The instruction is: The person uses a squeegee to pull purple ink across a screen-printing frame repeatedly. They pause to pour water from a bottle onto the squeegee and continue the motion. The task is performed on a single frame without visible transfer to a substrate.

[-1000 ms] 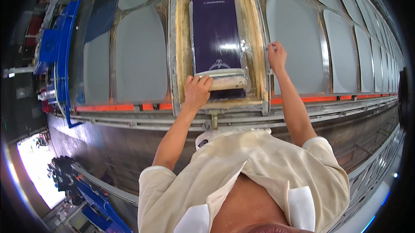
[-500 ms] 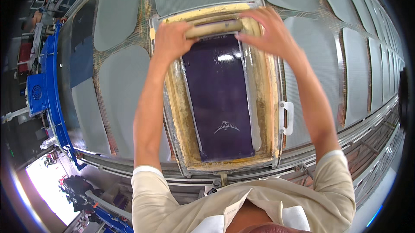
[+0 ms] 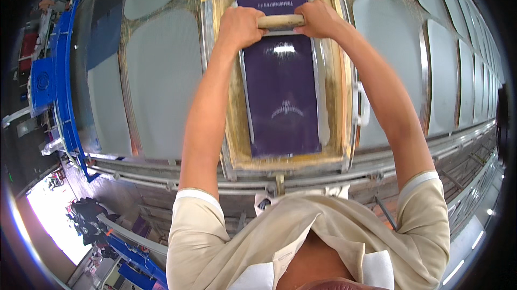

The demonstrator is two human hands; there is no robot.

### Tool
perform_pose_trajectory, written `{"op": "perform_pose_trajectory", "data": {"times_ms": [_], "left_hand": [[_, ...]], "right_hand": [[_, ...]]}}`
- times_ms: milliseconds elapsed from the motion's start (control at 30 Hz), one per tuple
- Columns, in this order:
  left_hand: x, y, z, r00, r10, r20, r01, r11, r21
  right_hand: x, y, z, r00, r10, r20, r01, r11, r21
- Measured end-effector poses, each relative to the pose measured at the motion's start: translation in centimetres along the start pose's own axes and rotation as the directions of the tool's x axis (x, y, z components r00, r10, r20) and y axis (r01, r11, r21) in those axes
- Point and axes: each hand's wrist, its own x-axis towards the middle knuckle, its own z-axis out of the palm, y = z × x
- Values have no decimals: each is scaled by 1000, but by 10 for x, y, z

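A wooden-handled squeegee (image 3: 281, 21) lies crosswise on a printing screen, toward its far end. My left hand (image 3: 240, 27) is closed around the squeegee's left end. Around its right end my right hand (image 3: 319, 19) is wrapped, fingers curled over the wood. Below the squeegee, the dark purple mesh (image 3: 280, 80) of the screen looks glossy and bears a pale crest-like design. More purple mesh with pale lettering shows beyond the handle. Yellowish, worn margins line the screen frame (image 3: 344, 74). The squeegee's blade is mostly hidden beneath the handle and hands.
Flat grey panels (image 3: 164, 80) lie in rows on the long table around the frame. A white handle (image 3: 364, 103) juts from the frame's right side. Metal rails (image 3: 156, 174) run along the near table edge. Blue machinery (image 3: 62, 74) stands at the left.
The squeegee has come toward me from the screen's far end, baring purple mesh behind it. My right hand has closed around its end. The whole scene sits higher in view.
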Motion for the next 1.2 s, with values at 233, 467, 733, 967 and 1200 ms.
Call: {"op": "perform_pose_trajectory", "data": {"times_ms": [233,467,733,967,1200], "left_hand": [[-213,98,33,994,62,88,-61,998,-13],[-260,118,35,998,55,26,-53,996,-76],[-40,24,-9,991,106,-84,-102,993,57],[101,-38,-22,992,46,-119,-30,991,133],[109,-35,-26,998,-52,21,51,997,52]], "right_hand": [[-202,-89,69,994,-94,51,94,996,11],[-242,-105,77,989,-137,55,131,987,97],[-44,-16,-20,997,17,77,-16,1000,-13],[101,57,-54,997,44,67,-46,998,30],[98,57,-38,999,37,-10,-37,999,17]]}}
